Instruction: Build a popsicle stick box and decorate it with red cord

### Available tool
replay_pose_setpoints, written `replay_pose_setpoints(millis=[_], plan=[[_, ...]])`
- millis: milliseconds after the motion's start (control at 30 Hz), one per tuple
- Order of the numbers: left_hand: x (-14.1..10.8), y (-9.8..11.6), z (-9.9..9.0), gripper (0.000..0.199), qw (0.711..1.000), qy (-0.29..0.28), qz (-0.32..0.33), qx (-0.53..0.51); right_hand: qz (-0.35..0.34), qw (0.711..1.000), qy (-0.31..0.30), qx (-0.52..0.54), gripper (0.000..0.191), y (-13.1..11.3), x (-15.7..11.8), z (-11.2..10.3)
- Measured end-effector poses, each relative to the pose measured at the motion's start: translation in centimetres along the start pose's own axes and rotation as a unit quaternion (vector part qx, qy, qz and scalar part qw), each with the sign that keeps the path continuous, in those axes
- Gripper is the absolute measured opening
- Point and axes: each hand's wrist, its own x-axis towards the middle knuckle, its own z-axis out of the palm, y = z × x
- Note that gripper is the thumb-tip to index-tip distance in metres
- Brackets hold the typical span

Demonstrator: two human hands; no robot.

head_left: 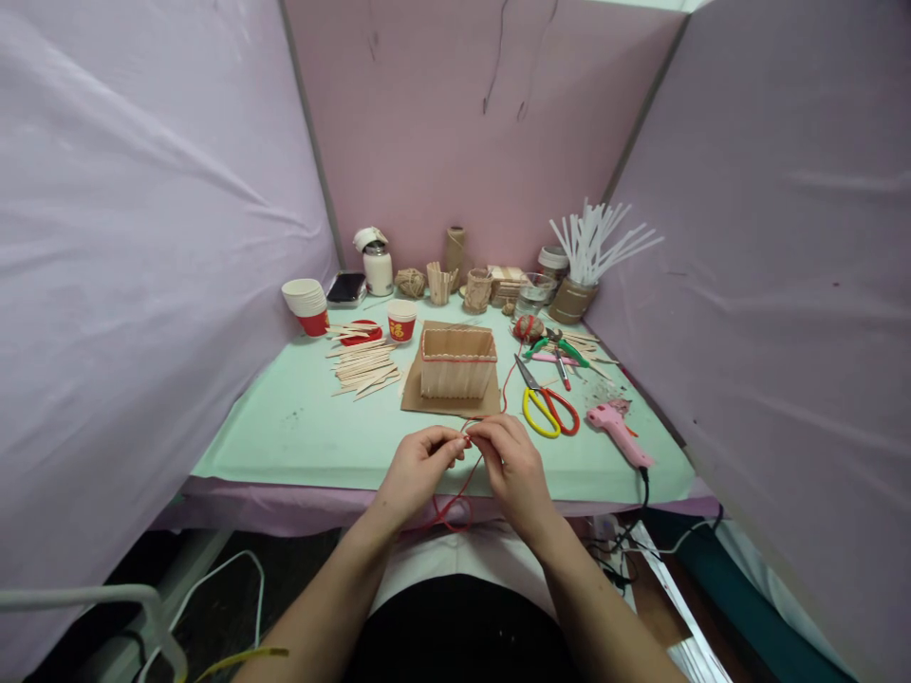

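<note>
My left hand and my right hand meet at the table's front edge, each pinching red cord between thumb and fingertips. A small red bunch of the cord shows between the fingertips; whether it is a knot I cannot tell. Slack cord hangs in loops below my hands, and another stretch runs up past the right hand to a ball of twine wound with red. Just beyond my hands, a box made of craft sticks, with red cord along its rim, stands on a piece of cardboard.
Scissors, green-handled pliers and a pink glue gun lie to the right. Loose craft sticks and paper cups are on the left. Jars, twine and a holder of white glue sticks line the back.
</note>
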Motion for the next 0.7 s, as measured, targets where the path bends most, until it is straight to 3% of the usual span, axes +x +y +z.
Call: replay_pose_setpoints(millis=[200, 400, 533, 700], plan=[[0.14, -0.59, -0.75, 0.024, 0.998, -0.055, -0.022, -0.034, 0.025, 0.999, -0.020, 0.038, 0.009, 0.30, 0.04, 0.11], [0.32, -0.96, -0.91, 0.028, 0.982, -0.066, -0.101, -0.143, 0.063, 0.993, -0.043, 0.085, 0.012, -0.06, 0.61, -0.40], [0.45, -0.72, -0.88, 0.033, 0.972, -0.057, -0.109, -0.201, 0.075, 0.991, -0.067, 0.088, 0.011, -0.09, 0.88, -0.77], [0.37, -0.73, -1.04, 0.033, 0.980, -0.083, -0.095, -0.154, 0.058, 0.992, -0.091, 0.065, 0.012, 0.15, 0.79, -0.62]])
